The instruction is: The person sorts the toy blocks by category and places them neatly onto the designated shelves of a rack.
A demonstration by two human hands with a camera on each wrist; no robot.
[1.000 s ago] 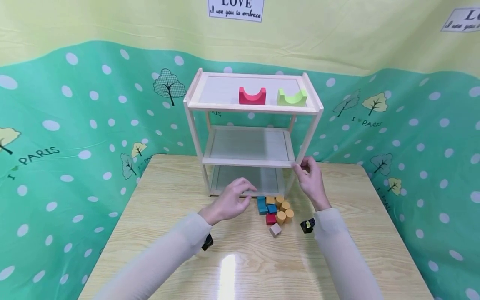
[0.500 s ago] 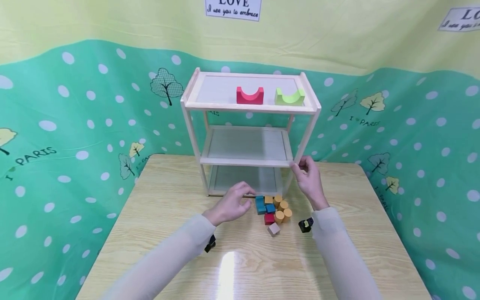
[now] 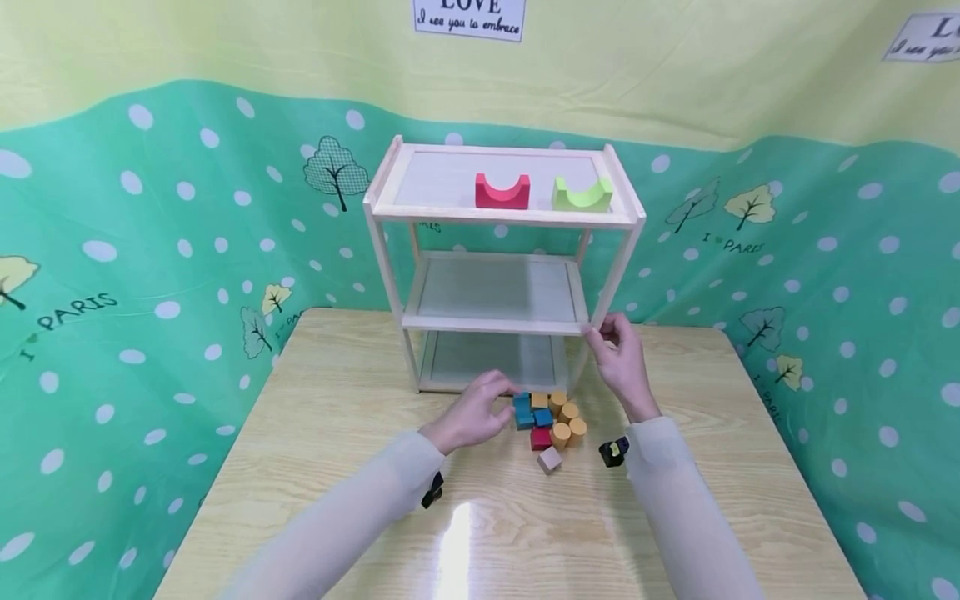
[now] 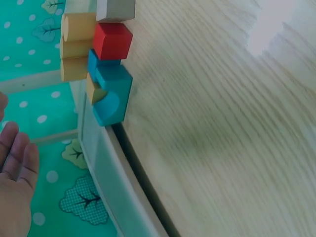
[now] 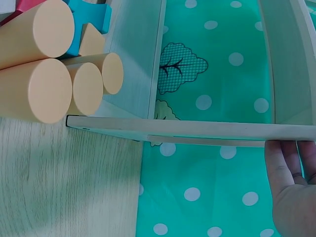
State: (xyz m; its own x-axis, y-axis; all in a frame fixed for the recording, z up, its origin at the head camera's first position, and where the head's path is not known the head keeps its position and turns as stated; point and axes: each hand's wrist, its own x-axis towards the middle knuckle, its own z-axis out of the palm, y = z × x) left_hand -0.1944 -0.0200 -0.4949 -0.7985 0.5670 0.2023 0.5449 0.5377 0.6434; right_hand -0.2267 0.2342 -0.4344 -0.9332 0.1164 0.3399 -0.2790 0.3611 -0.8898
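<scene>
My right hand (image 3: 622, 362) holds the front right post of a small white wooden three-tier shelf (image 3: 495, 325), at the height of its middle tier. In the right wrist view its fingers (image 5: 279, 168) lie against that post. My left hand (image 3: 474, 410) is over the table at the left of a cluster of toy blocks, thumb and forefinger spread, holding nothing. The forefinger reaches to the back edge of a teal block with a curved notch (image 3: 523, 417). Beside it are a blue block (image 3: 542, 417), a red block (image 3: 540, 438) and several tan cylinders (image 3: 560, 434).
A red arch block (image 3: 502, 198) and a light green one (image 3: 582, 201) stand notch-up on the top tier. A pale cube (image 3: 550, 459) lies at the cluster's front. Black wrist cameras sit by both cuffs. A green dotted cloth (image 3: 172, 275) hangs behind the wooden table (image 3: 337, 367).
My left hand has shifted a little to the right and nearer the front, its forefinger closer to the teal block. The right hand keeps its hold on the shelf post.
</scene>
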